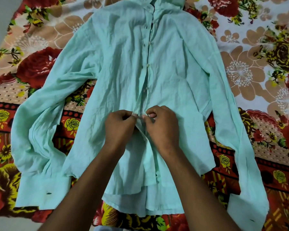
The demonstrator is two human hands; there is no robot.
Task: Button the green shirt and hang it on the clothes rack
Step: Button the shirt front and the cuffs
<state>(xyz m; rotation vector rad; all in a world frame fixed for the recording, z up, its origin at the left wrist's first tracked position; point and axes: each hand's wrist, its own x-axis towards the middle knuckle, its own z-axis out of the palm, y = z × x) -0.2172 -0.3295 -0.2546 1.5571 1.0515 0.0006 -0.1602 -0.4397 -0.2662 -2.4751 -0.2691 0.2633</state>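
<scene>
The floral bedsheet carries the green shirt, spread flat.

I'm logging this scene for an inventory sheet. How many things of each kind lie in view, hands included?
Wrinkled mint-green long-sleeved cotton shirt: 1
Red, yellow and beige floral bedsheet: 1
Hands pinching the shirt's front edges, left hand and right hand: 2
Total: 4
</scene>
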